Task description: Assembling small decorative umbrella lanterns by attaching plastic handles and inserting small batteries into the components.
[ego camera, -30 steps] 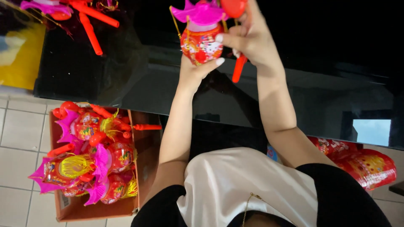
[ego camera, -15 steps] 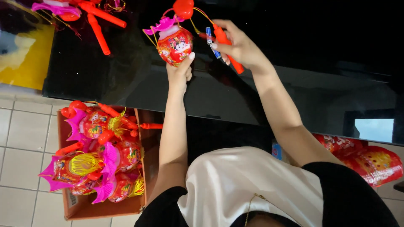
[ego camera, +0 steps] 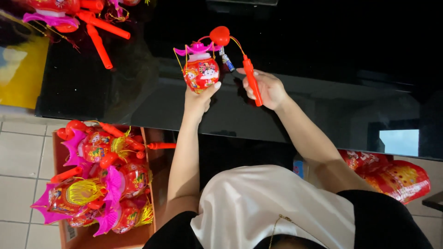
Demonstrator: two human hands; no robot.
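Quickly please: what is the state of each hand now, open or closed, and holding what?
Left hand: closed around the red toy lantern, grip at its base.
Right hand: closed on the red stick handle.

Small red toy lantern (ego camera: 201, 74), round body with cartoon figures and a pink frilly top, held upright over the black bench (ego camera: 138, 92); its red stick handle (ego camera: 252, 80) angles off beside it.

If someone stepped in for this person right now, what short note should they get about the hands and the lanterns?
Left hand: holds the round red lantern from below, over the black table.
Right hand: grips the red stick handle, joined by a cord to the lantern's top.
Box on the floor at left holds many more lanterns; others lie on the table's far left corner.
Done or left: cannot tell.
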